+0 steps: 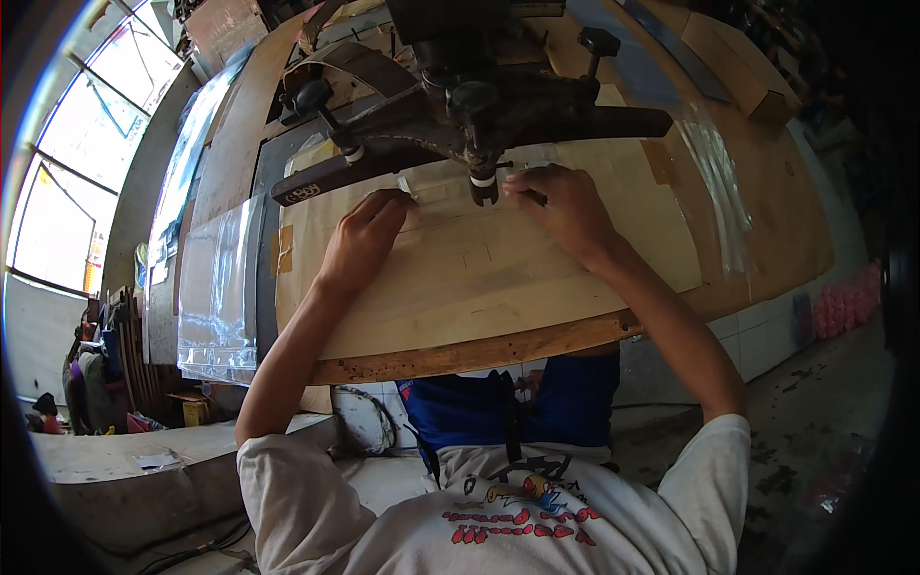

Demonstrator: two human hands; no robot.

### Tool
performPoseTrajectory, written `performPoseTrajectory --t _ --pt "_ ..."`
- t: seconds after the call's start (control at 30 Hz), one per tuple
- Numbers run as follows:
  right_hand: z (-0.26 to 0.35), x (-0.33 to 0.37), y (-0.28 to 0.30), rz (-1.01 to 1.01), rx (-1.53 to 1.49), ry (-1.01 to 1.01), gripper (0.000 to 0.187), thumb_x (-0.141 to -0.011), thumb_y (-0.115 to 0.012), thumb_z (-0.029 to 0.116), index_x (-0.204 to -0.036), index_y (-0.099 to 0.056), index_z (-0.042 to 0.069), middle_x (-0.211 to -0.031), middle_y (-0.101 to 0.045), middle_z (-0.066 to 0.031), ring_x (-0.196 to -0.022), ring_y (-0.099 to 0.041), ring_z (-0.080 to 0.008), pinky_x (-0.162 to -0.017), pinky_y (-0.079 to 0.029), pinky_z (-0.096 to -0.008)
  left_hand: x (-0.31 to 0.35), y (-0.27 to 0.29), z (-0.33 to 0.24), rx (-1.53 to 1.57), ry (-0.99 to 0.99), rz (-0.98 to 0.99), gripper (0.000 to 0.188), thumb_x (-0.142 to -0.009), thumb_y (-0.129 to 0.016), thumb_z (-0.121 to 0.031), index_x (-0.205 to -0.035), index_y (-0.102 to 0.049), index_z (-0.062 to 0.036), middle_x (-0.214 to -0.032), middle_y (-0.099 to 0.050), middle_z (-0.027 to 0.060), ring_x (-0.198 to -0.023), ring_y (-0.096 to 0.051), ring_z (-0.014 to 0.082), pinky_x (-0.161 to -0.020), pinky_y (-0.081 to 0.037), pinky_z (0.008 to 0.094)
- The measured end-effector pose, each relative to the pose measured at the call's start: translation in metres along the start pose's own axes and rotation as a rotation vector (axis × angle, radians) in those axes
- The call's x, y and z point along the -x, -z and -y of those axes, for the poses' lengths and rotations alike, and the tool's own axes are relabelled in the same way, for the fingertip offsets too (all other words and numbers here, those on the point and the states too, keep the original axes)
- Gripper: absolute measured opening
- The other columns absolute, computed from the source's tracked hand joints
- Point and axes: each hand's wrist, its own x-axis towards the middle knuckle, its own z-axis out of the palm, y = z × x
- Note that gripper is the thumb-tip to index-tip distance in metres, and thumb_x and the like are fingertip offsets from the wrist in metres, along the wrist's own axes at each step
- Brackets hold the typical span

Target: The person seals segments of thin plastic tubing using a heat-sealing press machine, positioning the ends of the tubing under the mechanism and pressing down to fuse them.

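My left hand [366,238] is closed, its fingertips resting at the board just below the dark press bar. A small pale, shiny piece [404,183] shows right beside those fingertips; it looks like clear plastic, but its full shape is lost against the board. To the right, my right hand [567,209] is curled into a pinch near the bar, and what sits in its fingers cannot be made out. Between my hands hangs the press's central forked foot [484,192] with a white collar. Below lies a pale, flat board [460,297] with faint marks.
The dark metal press bar [613,125] spans the work above my hands, with black knobs [599,42] on its arms. Clear plastic sheets [218,297] hang over the table's left side; plastic strips [719,192] and a cardboard box [743,72] lie on the right.
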Motion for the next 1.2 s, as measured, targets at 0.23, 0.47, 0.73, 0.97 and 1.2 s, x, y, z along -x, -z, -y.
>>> performPoseTrajectory --t 0.23,0.47,0.73,0.97,1.2 --pt "0.0001 -0.0006 0.0004 -0.025 0.072 0.049 0.015 -0.09 -0.076 0.007 -0.104 -0.077 0.004 -0.102 -0.078 -0.0131 -0.088 -0.077 -0.0276 -0.08 -0.061 -0.0357 -0.0023 -0.0003 -0.0004 -0.003 -0.025 -0.029 0.015 -0.092 -0.07 0.004 -0.104 -0.073 -0.0043 -0.105 -0.073 0.0114 -0.094 -0.074 0.0305 -0.079 -0.063 0.0386" --pt "0.0008 0.0002 0.002 -0.003 0.043 0.005 0.017 -0.092 -0.072 0.014 -0.105 -0.079 0.004 -0.102 -0.077 -0.0168 -0.094 -0.074 -0.0326 -0.088 -0.058 -0.0413 -0.0028 -0.0009 0.0009 -0.01 -0.033 -0.021 0.015 -0.092 -0.07 0.004 -0.104 -0.072 -0.0048 -0.106 -0.073 0.0111 -0.094 -0.074 0.0306 -0.079 -0.063 0.0387" --pt "0.0045 -0.0014 0.0015 0.001 0.053 0.018 0.017 -0.093 -0.072 0.015 -0.104 -0.079 0.003 -0.1 -0.077 -0.017 -0.093 -0.073 -0.0334 -0.087 -0.058 -0.0416 0.0 0.0018 0.0016 0.005 -0.035 0.002 0.017 -0.09 -0.065 0.004 -0.104 -0.067 -0.0041 -0.104 -0.07 0.0126 -0.096 -0.071 0.0344 -0.081 -0.061 0.0423" --pt "-0.0028 -0.0008 -0.001 -0.024 0.031 0.02 0.017 -0.093 -0.073 0.015 -0.104 -0.079 0.003 -0.1 -0.077 -0.0177 -0.092 -0.073 -0.0342 -0.086 -0.058 -0.0418 -0.0023 0.0007 0.0005 0.014 -0.045 -0.008 0.016 -0.09 -0.065 0.004 -0.104 -0.068 -0.0035 -0.103 -0.069 0.0123 -0.095 -0.071 0.0332 -0.082 -0.06 0.0415" --pt "-0.0042 -0.0027 -0.0018 -0.036 0.044 0.03 0.017 -0.092 -0.073 0.015 -0.104 -0.079 0.003 -0.099 -0.077 -0.0164 -0.091 -0.074 -0.0334 -0.086 -0.058 -0.0415 -0.0027 -0.0002 0.0018 0.019 -0.041 -0.012 0.015 -0.09 -0.066 0.004 -0.104 -0.068 -0.003 -0.102 -0.069 0.012 -0.095 -0.071 0.0327 -0.081 -0.06 0.0412"
